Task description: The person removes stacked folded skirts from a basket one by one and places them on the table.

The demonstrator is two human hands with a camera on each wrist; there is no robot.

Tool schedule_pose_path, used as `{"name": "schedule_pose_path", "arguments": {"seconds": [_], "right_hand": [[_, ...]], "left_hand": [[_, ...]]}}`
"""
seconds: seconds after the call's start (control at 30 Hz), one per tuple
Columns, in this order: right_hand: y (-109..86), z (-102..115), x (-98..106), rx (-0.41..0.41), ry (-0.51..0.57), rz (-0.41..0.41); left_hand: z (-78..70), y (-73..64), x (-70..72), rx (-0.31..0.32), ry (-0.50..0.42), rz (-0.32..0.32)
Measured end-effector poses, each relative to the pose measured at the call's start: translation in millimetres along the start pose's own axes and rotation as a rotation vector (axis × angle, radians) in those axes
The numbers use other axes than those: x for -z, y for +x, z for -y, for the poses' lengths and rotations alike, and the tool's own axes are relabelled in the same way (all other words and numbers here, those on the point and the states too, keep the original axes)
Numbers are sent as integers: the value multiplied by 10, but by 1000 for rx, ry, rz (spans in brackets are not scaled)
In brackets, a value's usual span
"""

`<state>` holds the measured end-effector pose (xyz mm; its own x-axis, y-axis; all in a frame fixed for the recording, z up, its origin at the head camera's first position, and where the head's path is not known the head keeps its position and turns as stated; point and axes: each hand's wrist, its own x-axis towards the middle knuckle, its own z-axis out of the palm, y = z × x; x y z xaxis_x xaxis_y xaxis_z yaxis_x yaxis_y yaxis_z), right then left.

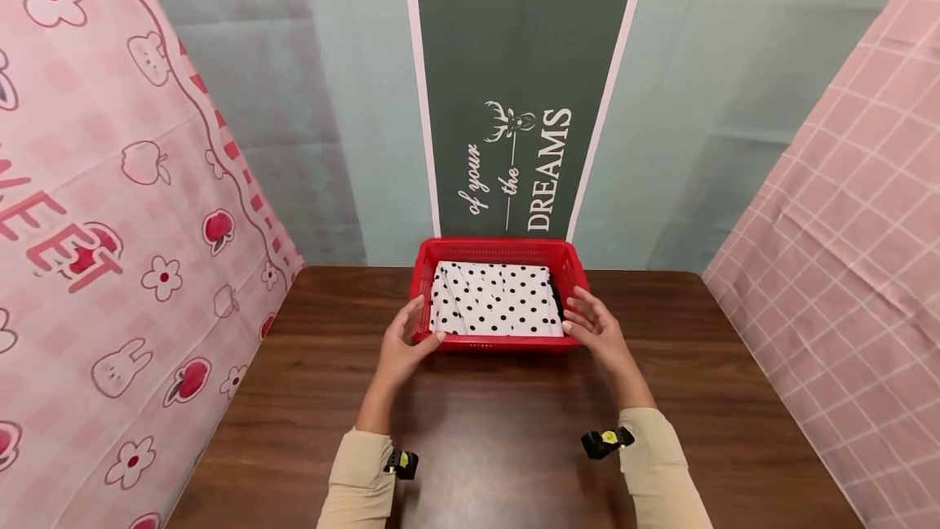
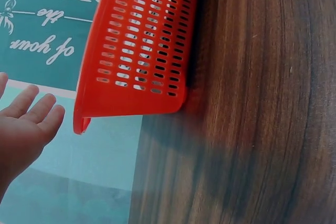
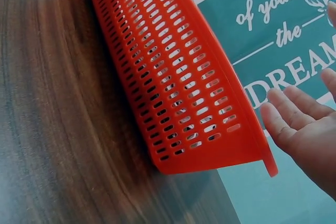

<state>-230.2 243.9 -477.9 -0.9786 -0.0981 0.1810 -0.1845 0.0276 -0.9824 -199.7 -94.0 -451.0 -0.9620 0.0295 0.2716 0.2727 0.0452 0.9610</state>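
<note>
A red plastic basket point(image 1: 499, 343) with slotted sides stands at the back of the table. Inside lies a folded white cloth with black dots point(image 1: 495, 299); a sliver of something black point(image 1: 556, 294) shows along its right side. My left hand point(image 1: 401, 349) is at the basket's near left corner, fingers spread. In the left wrist view, a gap separates the left hand's fingers point(image 2: 50, 121) from the basket rim. At the near right corner, my right hand point(image 1: 600, 337) has its fingers loosely extended, close to the rim in the right wrist view. Neither hand grips anything.
The brown wood-grain table point(image 1: 499, 439) extends in front of and on both sides of the basket. Behind it hangs a green cloth point(image 1: 514, 39) with white lettering. Pink patterned cloths point(image 1: 844, 227) hang at left and right. Each wrist carries a small black camera point(image 1: 606, 441).
</note>
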Motion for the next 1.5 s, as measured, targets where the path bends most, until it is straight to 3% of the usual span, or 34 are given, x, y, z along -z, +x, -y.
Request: {"name": "schedule_pose_path", "arguments": {"seconds": [0.27, 0.53, 0.73, 0.83, 0.93, 1.03, 1.2, 1.3, 1.5], "right_hand": [[202, -23, -27, -125, 1, -8], [423, -21, 7, -185, -88, 15], [546, -8, 43, -189, -42, 59], [603, 5, 51, -217, -37, 58], [661, -4, 63, -263, -36, 57], [722, -43, 88, -327, -32, 63], [843, -150, 113, -446, 1, 68], [898, -204, 102, -487, 40, 60], [919, -286, 35, -551, 28, 68]], "left_hand": [[67, 138, 19, 28, 43, -4], [102, 326, -11, 69, 24, 27], [140, 420, -54, 85, 23, 16], [228, 510, -63, 89, -9, 16], [360, 616, -87, 134, -15, 14], [512, 712, -130, 202, 34, 26], [564, 821, -152, 307, 156, 113], [589, 865, -147, 325, 170, 133], [678, 897, -126, 341, 117, 100]]}}
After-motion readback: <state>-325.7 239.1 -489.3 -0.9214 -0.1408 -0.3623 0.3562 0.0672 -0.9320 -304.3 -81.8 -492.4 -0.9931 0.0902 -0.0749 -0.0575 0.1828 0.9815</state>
